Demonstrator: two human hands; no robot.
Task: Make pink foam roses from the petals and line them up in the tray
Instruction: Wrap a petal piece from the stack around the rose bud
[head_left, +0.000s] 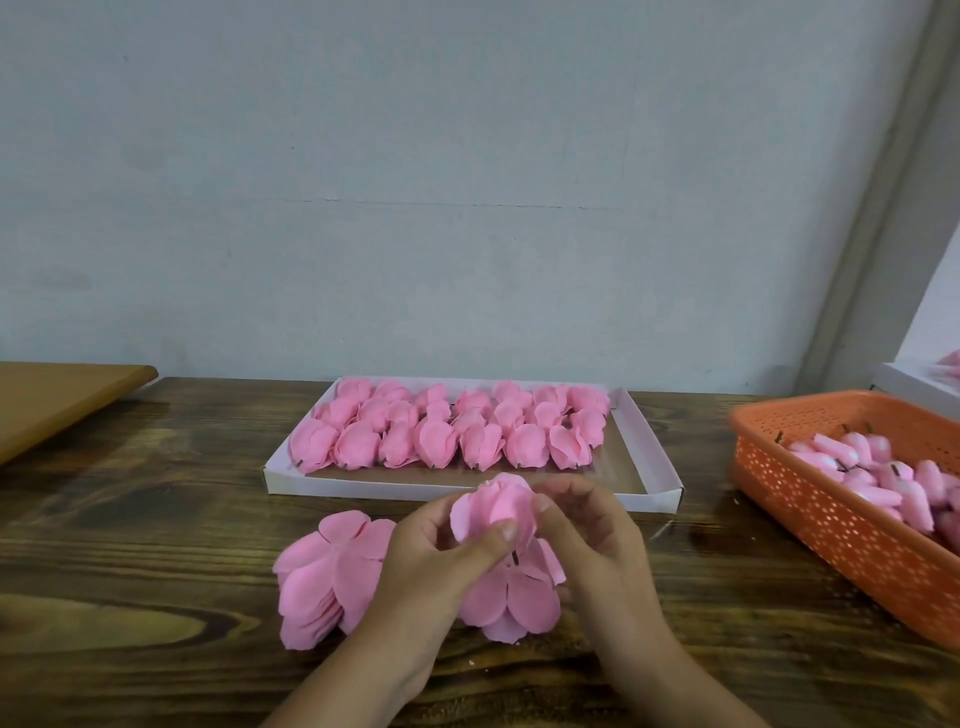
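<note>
Both hands meet over the table edge, closed on one half-built pink foam rose (493, 512): left hand (441, 551) pinches the front petal with thumb on top, right hand (587, 530) grips the far side with thumb and fingertips pressed into the bloom. Rose is soft, matte, thin rounded petals cupped around a bud, edges slightly ragged; a short dark stem stub (515, 557) pokes out beneath, between the two thumbs. Directly under the hands lies a flat petal layer (511, 605), lobed like a flower cutout, touching the tabletop. Just left of the left hand, a stack of loose petal sheets (324, 574), same pink foam, fanned and overlapping, thick pile at the lower end. Just beyond the fingertips sits the tray (291, 480), a shallow white cardboard box with brown floor, holding finished roses (447, 428) in three tight rows filling the far part; near strip of the floor bare. Well right of the right hand, an orange plastic basket (831, 525) with perforated mesh walls, holding pale pink buds (878, 486) on dark stems, jumbled. Table (156, 545) is dark stained wood, strong grain, glossy. Far left of the left hand, a lighter wooden board (57, 395) corner. Plain pale wall (415, 182) behind.
</note>
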